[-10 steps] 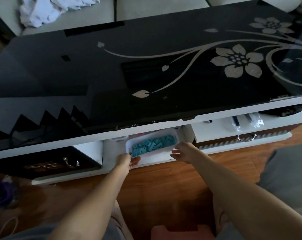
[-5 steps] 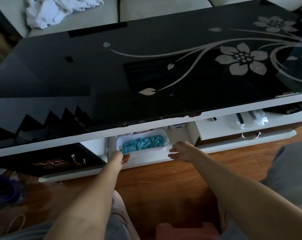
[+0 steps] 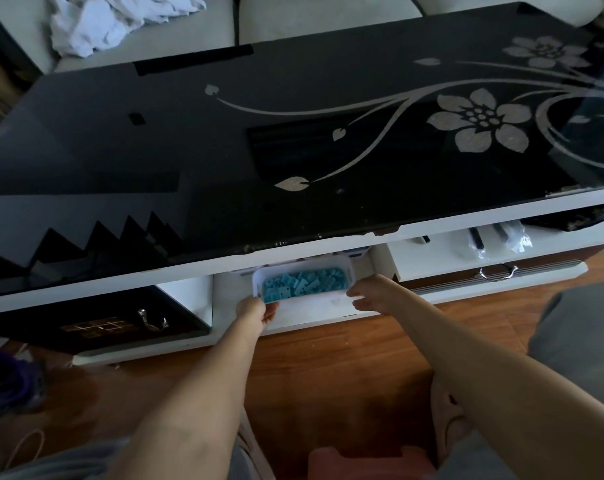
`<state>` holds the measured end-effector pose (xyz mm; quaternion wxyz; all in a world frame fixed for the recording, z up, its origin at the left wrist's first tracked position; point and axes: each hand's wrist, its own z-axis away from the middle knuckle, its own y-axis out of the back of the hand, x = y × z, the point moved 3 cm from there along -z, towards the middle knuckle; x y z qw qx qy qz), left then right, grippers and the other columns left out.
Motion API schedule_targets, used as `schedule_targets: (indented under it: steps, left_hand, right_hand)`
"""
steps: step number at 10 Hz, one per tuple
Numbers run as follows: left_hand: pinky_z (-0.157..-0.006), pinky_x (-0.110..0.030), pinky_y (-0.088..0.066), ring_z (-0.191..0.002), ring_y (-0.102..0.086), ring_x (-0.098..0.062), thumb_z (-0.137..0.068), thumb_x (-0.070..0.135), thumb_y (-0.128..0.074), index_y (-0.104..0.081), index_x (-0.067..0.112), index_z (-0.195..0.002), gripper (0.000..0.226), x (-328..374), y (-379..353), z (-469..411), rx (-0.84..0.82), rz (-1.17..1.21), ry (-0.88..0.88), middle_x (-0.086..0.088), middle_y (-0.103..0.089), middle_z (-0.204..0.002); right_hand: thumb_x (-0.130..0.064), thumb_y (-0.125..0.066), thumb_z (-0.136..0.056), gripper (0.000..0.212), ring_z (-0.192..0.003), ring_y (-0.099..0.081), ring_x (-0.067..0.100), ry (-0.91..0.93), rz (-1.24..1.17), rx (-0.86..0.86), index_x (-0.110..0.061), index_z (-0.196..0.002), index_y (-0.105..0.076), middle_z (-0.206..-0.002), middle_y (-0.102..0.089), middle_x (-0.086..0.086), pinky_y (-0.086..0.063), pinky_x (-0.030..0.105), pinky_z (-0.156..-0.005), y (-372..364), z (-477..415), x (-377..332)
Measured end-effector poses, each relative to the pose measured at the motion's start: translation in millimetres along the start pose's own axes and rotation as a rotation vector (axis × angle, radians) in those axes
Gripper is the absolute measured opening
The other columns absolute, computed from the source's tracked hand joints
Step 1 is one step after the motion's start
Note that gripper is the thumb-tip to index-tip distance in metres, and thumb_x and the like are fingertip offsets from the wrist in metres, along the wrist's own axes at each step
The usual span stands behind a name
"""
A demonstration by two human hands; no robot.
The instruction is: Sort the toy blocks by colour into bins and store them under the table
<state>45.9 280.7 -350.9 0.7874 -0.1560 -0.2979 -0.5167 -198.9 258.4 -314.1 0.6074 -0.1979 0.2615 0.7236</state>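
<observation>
Now, far out at nine o'clock of the bin, a dark drawer front [image 3: 120,323] sits under the black glass table [image 3: 293,150]. Next along, the left hand [image 3: 255,311] grips the near-left corner of the white bin [image 3: 348,271], at its seven o'clock, fingers curled round the rim there. That bin lies on the white shelf [image 3: 314,311] beneath the tabletop, partly tucked under the overhanging edge, and is filled with loose blue blocks [image 3: 304,282], no other colour showing among them. At the bin's four o'clock the right hand [image 3: 371,294] lies against the near-right corner; whether its fingers pinch the rim or merely press on it cannot be told. Farther toward three o'clock is a drawer with a metal handle [image 3: 497,271]. I judge the bin a light, thin-walled plastic tub, smooth and a little slippery, whose walls may flex if squeezed; the loose blocks would slide toward any low end and shift the weight. It is best taken at both short ends or near corners, kept level, and slid along the shelf, not lifted, since the overhang seems to leave little headroom.
</observation>
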Motion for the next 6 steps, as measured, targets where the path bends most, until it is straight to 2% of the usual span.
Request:
schedule_targets:
  steps: [2,3,4,5,6]
  left_hand:
    - [-0.063,-0.029,-0.049,-0.068,-0.060,-0.018,-0.100,0.006,-0.031,-0.044,-0.002,-0.125,0.029,3,-17,2,0.021,-0.008,0.027,-0.014,-0.060,-0.081]
    - [-0.064,-0.029,-0.049,-0.066,-0.058,-0.017,-0.100,0.005,-0.032,-0.041,-0.003,-0.129,0.032,4,-19,2,0.030,-0.051,0.027,-0.014,-0.059,-0.080]
    - [-0.063,-0.029,-0.048,-0.064,-0.056,-0.017,-0.099,0.003,-0.035,-0.045,-0.004,-0.124,0.028,5,-17,8,0.034,-0.154,0.009,-0.013,-0.057,-0.076]
    - [-0.054,-0.026,-0.044,-0.058,-0.049,-0.016,-0.096,0.001,-0.040,-0.048,-0.002,-0.120,0.026,10,-12,14,0.015,-0.391,-0.010,-0.011,-0.051,-0.072]
    - [-0.056,-0.026,-0.046,-0.063,-0.048,-0.017,-0.093,0.009,-0.046,-0.048,0.001,-0.121,0.029,22,-11,35,-0.033,-0.585,-0.033,-0.011,-0.050,-0.083]
  right_hand:
    - [-0.001,-0.057,-0.089,0.037,-0.110,-0.058,0.032,0.021,0.035,0.031,0.004,-0.126,-0.051,-0.133,-0.047,0.018,-0.053,0.034,-0.089,18,5,0]
    - [-0.001,-0.055,-0.091,0.026,-0.112,-0.056,0.034,0.055,0.059,-0.009,0.004,-0.117,-0.054,-0.130,-0.047,0.019,-0.051,0.034,-0.086,17,9,-6]
    - [-0.006,-0.056,-0.091,0.029,-0.092,-0.053,0.027,0.091,0.211,0.029,0.006,-0.117,-0.054,-0.125,-0.053,0.024,-0.051,0.033,-0.083,16,16,-11]
    - [-0.015,-0.058,-0.091,0.039,-0.081,-0.053,0.020,0.107,0.493,0.044,0.004,-0.125,-0.052,-0.108,-0.062,0.019,-0.050,0.027,-0.075,16,22,-17]
    - [-0.015,-0.050,-0.095,0.033,-0.056,-0.043,0.009,0.129,0.655,-0.027,0.001,-0.124,-0.053,-0.072,-0.048,0.002,-0.037,0.012,-0.043,13,46,-30]
